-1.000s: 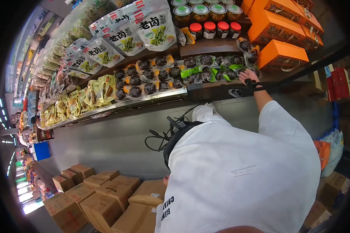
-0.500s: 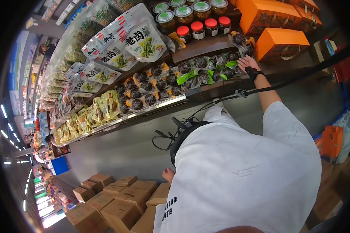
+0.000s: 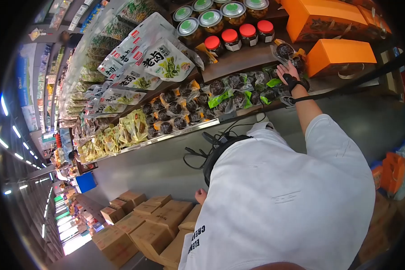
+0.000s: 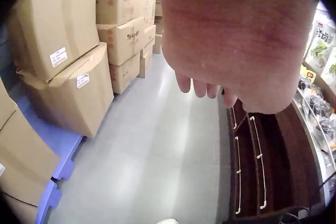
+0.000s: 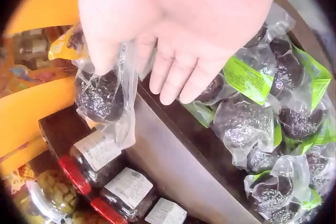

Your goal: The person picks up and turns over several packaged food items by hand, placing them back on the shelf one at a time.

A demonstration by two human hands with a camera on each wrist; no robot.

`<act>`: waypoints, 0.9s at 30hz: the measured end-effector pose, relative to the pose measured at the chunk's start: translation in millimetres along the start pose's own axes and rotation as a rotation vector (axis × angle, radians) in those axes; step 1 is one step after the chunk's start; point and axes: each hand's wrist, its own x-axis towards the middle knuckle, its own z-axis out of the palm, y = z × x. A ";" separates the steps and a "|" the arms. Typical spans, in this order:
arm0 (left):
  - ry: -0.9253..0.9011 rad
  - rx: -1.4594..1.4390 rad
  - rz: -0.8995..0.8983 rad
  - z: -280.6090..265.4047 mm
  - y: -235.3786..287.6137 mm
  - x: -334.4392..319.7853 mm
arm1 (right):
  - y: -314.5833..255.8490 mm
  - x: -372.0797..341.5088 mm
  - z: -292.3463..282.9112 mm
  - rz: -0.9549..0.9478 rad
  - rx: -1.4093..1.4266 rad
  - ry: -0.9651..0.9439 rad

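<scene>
Here, silver pouches [image 3: 168, 63] read 老卤 in black. Green labels [image 5: 249, 79] on nearby packs: print too small to read. Likewise white labels [image 5: 130, 187] on red-lidded jars [image 3: 232, 41], contents dark. Clear tubs [image 3: 210, 19] bear green stickers. Packet [image 5: 100, 98]: dark, glossy round in clear plastic, between jars and orange box [image 3: 339, 56]. Right hand [image 5: 184, 14] at it, fingers straight, thumb over plastic; any pinch, cannot tell. Left hand [image 4: 236, 40] hangs loose.

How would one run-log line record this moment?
right grip: fingers extended, at bagged dark ball | left grip: above aisle floor, nothing visibly held
</scene>
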 end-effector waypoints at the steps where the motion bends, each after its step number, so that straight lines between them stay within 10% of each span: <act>1: 0.001 0.035 -0.019 2.4 7.4 0.0 | -1.4 5.0 1.9 0.017 0.004 0.039; 10: -0.116 0.300 0.237 -4.9 171.7 -7.1 | -1.1 21.3 16.7 -0.062 -0.503 0.029; 15: -0.095 0.257 0.340 19.4 200.5 66.5 | -0.9 -17.0 29.5 -0.067 -0.592 -0.329; 27: -0.419 0.041 1.132 81.0 548.3 79.1 | 49.3 -103.5 157.2 0.124 -1.361 -1.194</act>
